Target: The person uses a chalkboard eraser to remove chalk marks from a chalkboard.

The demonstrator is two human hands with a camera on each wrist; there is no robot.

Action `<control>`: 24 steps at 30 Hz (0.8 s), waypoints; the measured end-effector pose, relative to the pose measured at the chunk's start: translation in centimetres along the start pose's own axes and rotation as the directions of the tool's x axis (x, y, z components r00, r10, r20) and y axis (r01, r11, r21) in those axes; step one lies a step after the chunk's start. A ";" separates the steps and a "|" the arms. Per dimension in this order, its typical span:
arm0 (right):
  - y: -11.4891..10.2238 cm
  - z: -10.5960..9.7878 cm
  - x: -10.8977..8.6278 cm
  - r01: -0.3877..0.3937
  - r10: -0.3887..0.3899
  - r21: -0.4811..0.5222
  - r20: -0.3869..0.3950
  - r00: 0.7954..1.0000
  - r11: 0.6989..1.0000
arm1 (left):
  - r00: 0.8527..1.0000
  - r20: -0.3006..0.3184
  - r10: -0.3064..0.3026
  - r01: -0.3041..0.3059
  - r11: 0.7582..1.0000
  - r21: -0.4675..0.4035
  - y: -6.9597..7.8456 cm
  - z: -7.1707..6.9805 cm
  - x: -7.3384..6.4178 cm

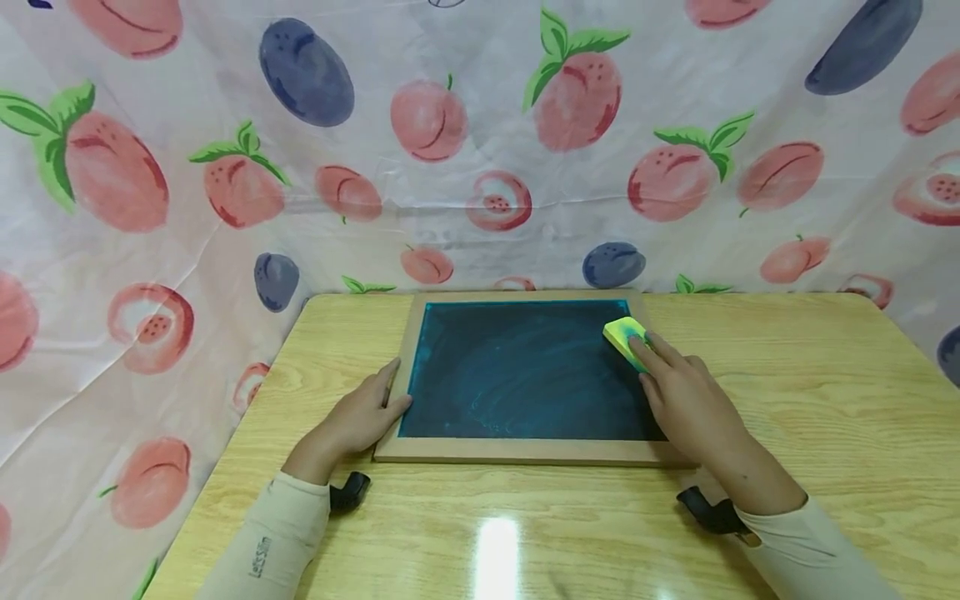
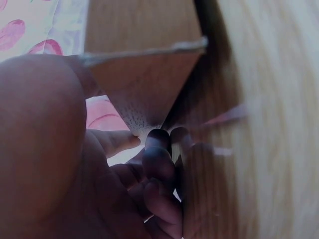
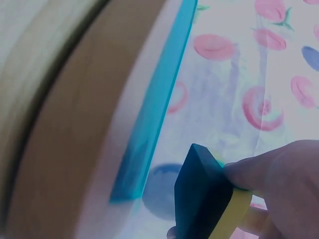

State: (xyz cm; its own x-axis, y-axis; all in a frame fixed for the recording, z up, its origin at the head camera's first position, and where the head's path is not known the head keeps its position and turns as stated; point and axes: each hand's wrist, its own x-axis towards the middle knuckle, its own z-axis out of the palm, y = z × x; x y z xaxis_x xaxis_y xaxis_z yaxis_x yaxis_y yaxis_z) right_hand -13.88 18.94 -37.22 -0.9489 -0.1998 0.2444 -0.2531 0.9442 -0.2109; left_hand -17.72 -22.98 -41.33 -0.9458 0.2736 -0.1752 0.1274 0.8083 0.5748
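A small blackboard (image 1: 525,375) with a pale wooden frame lies on the table, its dark surface marked by bluish chalk smears. At its left side my left hand (image 1: 363,417) grips the frame (image 2: 144,84), thumb on top and fingers around the edge. Near the upper right corner of the board, my right hand (image 1: 686,400) pinches a yellow-green board eraser (image 1: 622,335) between thumb and fingers. The right wrist view shows the eraser's dark felt face (image 3: 202,194) turned partly into sight, seemingly apart from the board. Part of the eraser is hidden behind my fingers.
The board rests on a light wood-grain table (image 1: 810,392). Behind and to the left hangs a white cloth (image 1: 480,100) printed with peaches and dark fruit. Black camera mounts (image 1: 708,510) sit at both wrists. Glare shows on the table's front part.
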 end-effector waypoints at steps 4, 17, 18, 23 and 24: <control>0.9 -0.5 -0.1 -0.026 0.027 0.011 -0.020 0.999 1.000 | 1.000 -0.001 -0.008 0.008 1.000 0.004 -0.1 0.1 0.0; 4.8 -0.6 0.1 -0.061 0.060 -0.031 -0.047 0.997 0.998 | 1.000 0.011 0.013 -0.013 1.000 -0.014 0.0 0.0 -0.1; 5.0 -0.6 0.2 -0.064 0.062 -0.034 -0.049 0.997 0.997 | 1.000 0.010 0.013 -0.012 1.000 -0.016 0.0 0.0 -0.1; 5.9 -0.2 0.2 -0.056 0.053 -0.062 -0.054 0.997 0.996 | 1.000 0.005 0.023 -0.023 1.000 -0.011 0.0 -0.1 -0.1; 6.0 -0.1 0.2 -0.056 0.052 -0.067 -0.047 0.998 0.996 | 1.000 0.004 0.024 -0.024 1.000 -0.008 0.0 -0.1 -0.1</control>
State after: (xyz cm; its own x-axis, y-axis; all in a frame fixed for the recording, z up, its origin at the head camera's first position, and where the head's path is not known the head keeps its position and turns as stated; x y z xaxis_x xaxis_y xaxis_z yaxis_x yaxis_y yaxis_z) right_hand -15.58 24.59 -38.38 -0.9509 -0.1375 0.2775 -0.1868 0.9693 -0.1598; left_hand -17.68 -23.01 -41.26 -0.9412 0.2953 -0.1644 0.1480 0.7975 0.5849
